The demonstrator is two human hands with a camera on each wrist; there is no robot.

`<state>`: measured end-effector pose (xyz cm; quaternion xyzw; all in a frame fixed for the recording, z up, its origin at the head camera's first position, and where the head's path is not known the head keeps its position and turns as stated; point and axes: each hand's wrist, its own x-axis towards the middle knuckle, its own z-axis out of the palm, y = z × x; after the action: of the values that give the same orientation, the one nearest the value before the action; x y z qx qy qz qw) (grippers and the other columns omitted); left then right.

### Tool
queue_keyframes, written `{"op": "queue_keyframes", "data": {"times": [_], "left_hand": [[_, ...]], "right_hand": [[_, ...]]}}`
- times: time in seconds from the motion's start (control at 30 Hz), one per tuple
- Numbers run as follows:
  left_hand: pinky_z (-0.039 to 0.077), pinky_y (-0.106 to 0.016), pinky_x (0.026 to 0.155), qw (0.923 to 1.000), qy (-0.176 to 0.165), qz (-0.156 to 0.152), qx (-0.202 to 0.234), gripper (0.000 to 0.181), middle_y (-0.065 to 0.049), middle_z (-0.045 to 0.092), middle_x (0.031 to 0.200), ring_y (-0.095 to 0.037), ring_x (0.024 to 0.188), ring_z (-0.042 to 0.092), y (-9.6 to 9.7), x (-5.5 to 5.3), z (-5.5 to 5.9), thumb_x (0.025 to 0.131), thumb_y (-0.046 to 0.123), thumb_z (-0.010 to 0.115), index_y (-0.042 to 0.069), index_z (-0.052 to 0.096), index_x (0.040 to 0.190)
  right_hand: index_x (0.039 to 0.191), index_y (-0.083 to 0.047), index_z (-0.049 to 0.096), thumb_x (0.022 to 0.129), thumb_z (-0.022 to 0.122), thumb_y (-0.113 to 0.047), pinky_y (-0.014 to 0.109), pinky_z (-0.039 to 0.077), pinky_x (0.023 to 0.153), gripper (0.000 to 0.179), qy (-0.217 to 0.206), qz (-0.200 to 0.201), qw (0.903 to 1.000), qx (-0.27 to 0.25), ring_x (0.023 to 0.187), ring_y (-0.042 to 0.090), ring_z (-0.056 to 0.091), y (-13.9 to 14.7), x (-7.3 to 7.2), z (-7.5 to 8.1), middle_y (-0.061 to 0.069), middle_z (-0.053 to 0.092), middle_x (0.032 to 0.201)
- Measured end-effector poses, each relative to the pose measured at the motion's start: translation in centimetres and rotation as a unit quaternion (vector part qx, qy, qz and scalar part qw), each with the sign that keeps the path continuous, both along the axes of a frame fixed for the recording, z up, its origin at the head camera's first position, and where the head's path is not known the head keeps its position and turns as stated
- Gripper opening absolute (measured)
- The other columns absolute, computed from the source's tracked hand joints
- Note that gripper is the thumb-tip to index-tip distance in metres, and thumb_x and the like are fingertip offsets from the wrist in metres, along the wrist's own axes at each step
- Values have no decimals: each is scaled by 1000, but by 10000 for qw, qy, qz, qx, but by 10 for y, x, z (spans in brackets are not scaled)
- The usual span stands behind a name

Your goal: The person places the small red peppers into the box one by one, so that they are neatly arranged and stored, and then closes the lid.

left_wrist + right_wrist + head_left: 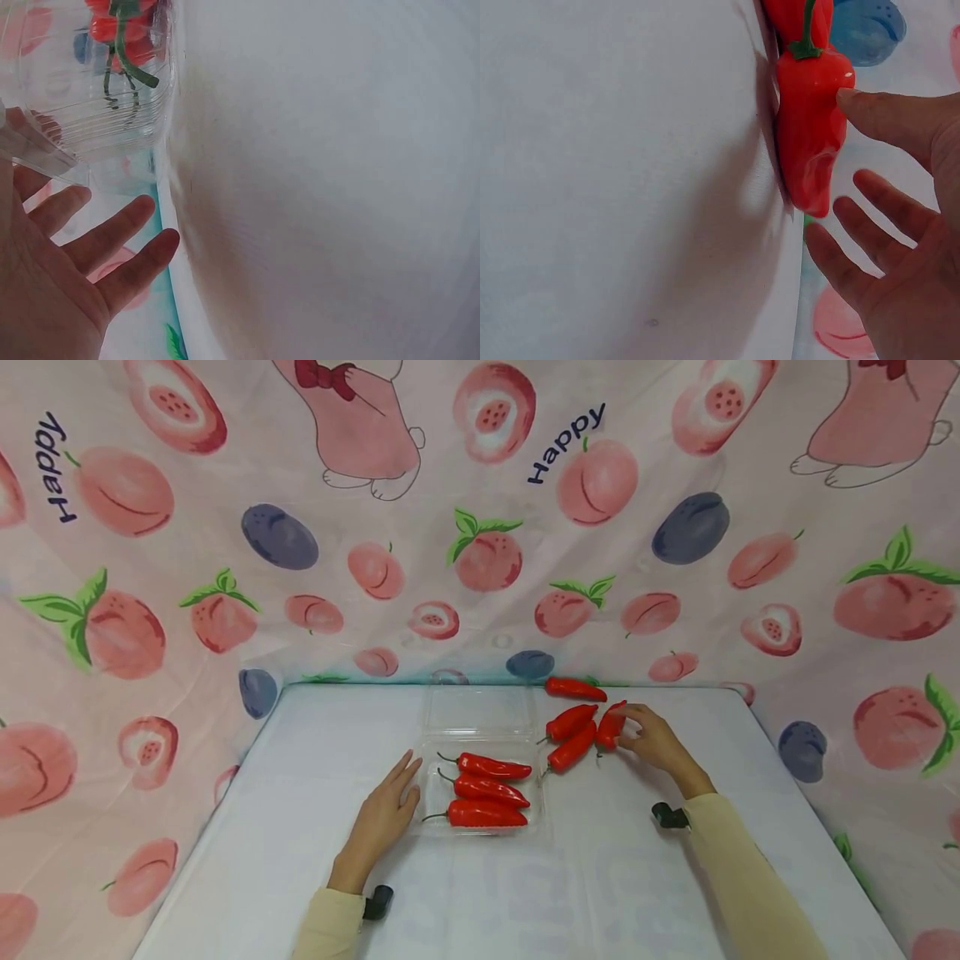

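Observation:
My right hand (654, 742) is at a red chili pepper (611, 725) right of a clear plastic box. In the right wrist view the thumb (866, 112) meets that pepper's side near its green stem, while the other fingers spread loosely apart from it. My left hand (381, 817) lies beside the box's left edge, fingers extended and holding nothing. The clear box (542, 806) has its lid (480, 710) raised open at the back. Inside are three red peppers (487, 814), lying side by side with stems to the left.
Two more red peppers (572, 747) (572, 722) lie between the box and my right hand, and another pepper (574, 688) sits at the table's back edge. A white cloth covers the table (300, 760). Behind it hangs a fruit-patterned curtain (420, 543).

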<state>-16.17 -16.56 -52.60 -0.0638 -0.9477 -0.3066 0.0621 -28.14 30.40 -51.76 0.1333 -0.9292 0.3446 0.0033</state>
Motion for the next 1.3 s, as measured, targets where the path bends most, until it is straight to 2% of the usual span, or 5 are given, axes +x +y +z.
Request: {"op": "queue_keyframes", "data": {"times": [0.33,0.73,0.9,1.03,1.3], "left_hand": [[43,-54,108,10000,-78,4,-26,48,1,37,159,-32,137,49,0,0,1,99,21,55,18,49,146],[45,-54,106,10000,-22,-62,-44,47,1,38,158,-33,135,51,-1,-1,0,99,22,55,17,49,146],[45,-55,106,10000,-14,-58,-21,47,0,39,158,-33,134,51,-1,-1,1,99,21,55,17,50,145],[45,-56,105,10000,-42,-23,-16,47,1,38,158,-34,134,51,-1,0,0,99,21,55,17,50,145],[45,-55,105,10000,-7,-36,-7,48,0,38,158,-34,134,51,0,0,0,99,22,56,17,50,146]], "right_hand": [[136,-4,56,86,73,-15,66,29,112,54,87,-2,9987,511,138,48,34,-4,-2,-1,27,41,148],[130,-5,61,86,75,-21,66,39,105,49,114,-14,9974,711,125,47,46,-4,-4,-7,27,51,136],[128,-4,62,86,75,-21,71,22,113,47,133,50,9970,756,139,49,33,-4,-5,-9,26,48,145],[127,-3,60,85,75,-20,73,13,113,48,116,46,9972,735,132,47,42,-5,-3,-7,25,56,135],[127,-4,60,85,75,-20,70,14,115,47,-102,-66,9954,948,124,44,50,-3,3,-4,24,61,129]]}}
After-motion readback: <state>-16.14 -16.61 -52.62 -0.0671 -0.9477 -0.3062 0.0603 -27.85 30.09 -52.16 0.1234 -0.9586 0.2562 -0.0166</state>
